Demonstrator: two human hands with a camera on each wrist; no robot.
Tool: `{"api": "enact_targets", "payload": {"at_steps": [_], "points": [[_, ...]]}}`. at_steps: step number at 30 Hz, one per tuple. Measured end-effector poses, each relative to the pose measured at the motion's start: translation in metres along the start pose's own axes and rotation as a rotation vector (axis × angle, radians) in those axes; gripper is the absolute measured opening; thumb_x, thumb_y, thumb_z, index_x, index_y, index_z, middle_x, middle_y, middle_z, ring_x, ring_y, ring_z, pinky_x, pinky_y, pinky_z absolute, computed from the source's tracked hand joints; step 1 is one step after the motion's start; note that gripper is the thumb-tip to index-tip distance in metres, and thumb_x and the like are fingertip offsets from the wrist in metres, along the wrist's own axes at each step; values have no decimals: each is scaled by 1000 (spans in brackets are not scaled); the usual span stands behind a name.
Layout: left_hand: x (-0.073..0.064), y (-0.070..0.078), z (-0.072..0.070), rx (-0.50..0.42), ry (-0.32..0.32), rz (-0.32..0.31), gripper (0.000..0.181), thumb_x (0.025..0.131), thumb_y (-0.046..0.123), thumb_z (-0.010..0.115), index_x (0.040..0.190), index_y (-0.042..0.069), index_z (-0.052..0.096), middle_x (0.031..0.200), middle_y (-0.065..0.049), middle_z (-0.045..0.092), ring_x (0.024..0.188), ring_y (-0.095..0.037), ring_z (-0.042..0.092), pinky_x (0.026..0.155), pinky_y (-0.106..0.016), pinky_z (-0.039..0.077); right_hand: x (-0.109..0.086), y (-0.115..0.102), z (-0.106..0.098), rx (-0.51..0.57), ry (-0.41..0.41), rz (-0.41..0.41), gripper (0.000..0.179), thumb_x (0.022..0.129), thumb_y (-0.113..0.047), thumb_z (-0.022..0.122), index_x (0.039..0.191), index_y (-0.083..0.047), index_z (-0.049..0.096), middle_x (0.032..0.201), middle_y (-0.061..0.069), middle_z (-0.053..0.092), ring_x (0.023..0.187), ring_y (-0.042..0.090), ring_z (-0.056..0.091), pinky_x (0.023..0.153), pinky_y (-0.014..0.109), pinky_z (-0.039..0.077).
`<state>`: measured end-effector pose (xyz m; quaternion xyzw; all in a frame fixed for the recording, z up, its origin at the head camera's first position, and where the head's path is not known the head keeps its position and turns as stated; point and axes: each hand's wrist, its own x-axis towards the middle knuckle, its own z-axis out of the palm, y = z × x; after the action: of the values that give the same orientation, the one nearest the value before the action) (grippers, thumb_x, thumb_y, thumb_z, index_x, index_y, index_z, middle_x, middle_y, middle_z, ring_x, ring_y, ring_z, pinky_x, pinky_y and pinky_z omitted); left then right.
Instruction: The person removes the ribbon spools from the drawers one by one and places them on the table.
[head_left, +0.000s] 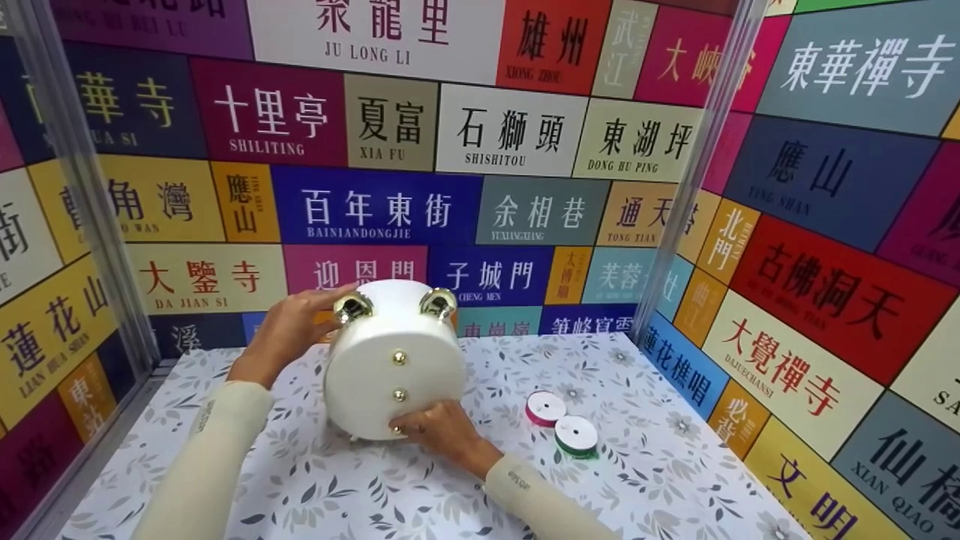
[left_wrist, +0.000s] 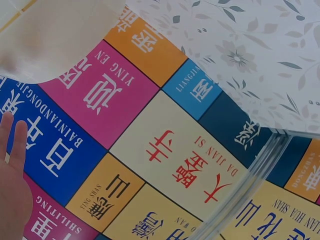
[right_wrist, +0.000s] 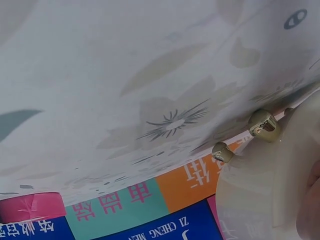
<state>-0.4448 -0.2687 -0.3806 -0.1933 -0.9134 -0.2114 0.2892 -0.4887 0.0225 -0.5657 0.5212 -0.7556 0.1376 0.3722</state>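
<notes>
A round white box stands on the tabletop, three gold knobs in a vertical row down its front. Two gold fittings sit on its top. My left hand is at the upper left of the box, fingertips at the left gold fitting; in the left wrist view its visible fingers are straight. With my right hand I pinch the lowest knob. The right wrist view shows gold ball feet under the box, and part of the right hand at the edge.
Two ribbon spools, one pink and one green, lie right of the box. A leaf-patterned cover spreads over the table. Panels of coloured name signs stand behind and at both sides, with clear corner posts.
</notes>
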Motion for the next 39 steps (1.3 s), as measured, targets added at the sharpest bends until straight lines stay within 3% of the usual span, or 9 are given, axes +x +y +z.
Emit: {"api": "enact_targets", "payload": {"at_steps": [5, 9, 15, 21, 30, 36, 39], "points": [[1, -1, 0, 7, 7, 24, 78, 87, 12, 85, 152, 41, 53, 141, -1, 66, 125, -33, 65, 101, -54, 56, -2, 0, 1, 67, 38, 3, 20, 83, -14, 86, 93, -31, 85, 75, -14, 76, 56, -1, 62, 61, 10, 54], [0, 0, 0, -1, 8, 8, 79, 86, 12, 85, 151, 43, 52, 140, 0, 66, 126, -32, 65, 102, -53, 56, -3, 1, 1, 79, 36, -4, 18, 83, -15, 86, 93, -30, 85, 76, -14, 76, 55, -1, 58, 58, 12, 53], [2, 1, 1, -5, 11, 7, 79, 87, 11, 85, 151, 44, 52, 142, 0, 65, 126, -33, 65, 101, -53, 57, -4, 0, -3, 63, 1, -21, 16, 86, -18, 84, 98, -29, 84, 74, -15, 75, 55, -2, 58, 55, 10, 49], [1, 0, 1, -14, -3, -12, 78, 89, 12, 83, 151, 46, 50, 144, 1, 63, 129, -34, 62, 103, -54, 55, -5, -5, -7, 0, 15, -51, 10, 88, -22, 83, 91, -32, 82, 64, -16, 69, 51, -2, 49, 48, 13, 43], [0, -2, 3, 2, 4, 3, 80, 88, 12, 84, 152, 46, 50, 142, -1, 65, 126, -34, 65, 101, -55, 56, -8, -13, -11, 12, 31, -48, 3, 93, -28, 79, 92, -30, 82, 86, -7, 79, 59, 4, 61, 56, 18, 54], [1, -3, 4, 11, 3, 22, 82, 87, 12, 85, 153, 44, 50, 139, -2, 67, 123, -34, 66, 100, -55, 57, -10, -16, -16, -2, 22, -91, 2, 93, -30, 79, 91, -29, 80, 77, -7, 76, 54, 4, 55, 51, 15, 48], [1, -3, 3, 4, 4, 25, 81, 87, 11, 85, 153, 44, 50, 140, -2, 66, 123, -33, 66, 100, -54, 57, -11, -19, -18, -24, 26, -103, 3, 91, -30, 81, 89, -30, 79, 65, -8, 70, 50, 2, 50, 47, 11, 40]]}}
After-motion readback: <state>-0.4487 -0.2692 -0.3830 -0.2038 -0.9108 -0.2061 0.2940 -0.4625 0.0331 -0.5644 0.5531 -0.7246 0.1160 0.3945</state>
